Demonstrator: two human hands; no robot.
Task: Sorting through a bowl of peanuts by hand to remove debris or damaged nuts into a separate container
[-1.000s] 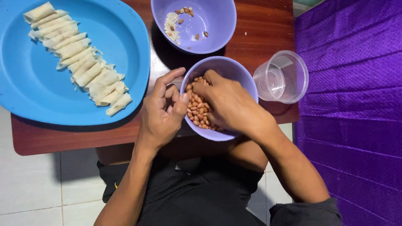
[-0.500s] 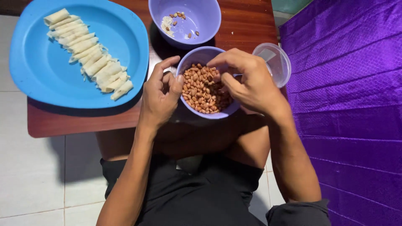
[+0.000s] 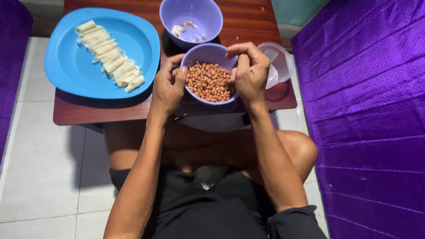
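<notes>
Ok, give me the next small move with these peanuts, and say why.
Probably dip the right hand into the near bowl of peanuts and pinch one out: both it and the left hand sit curled at that bowl's rim, fingertips closed, no nut visibly held.

Lilac bowl (image 3: 208, 54) at centre, holding reddish-brown peanuts (image 3: 209, 81). Second lilac bowl (image 3: 191, 17) at 12 o'clock of it. Bright blue plate (image 3: 71, 66) at 9 o'clock, carrying pale cream rolls (image 3: 110, 57). Clear plastic cup (image 3: 279, 66) at 3 o'clock. Red-brown wooden table (image 3: 248, 20). Purple quilted cloth (image 3: 367, 110) at 3 o'clock. Black shorts (image 3: 212, 208) at 6 o'clock. White floor tiles (image 3: 44, 177).
</notes>
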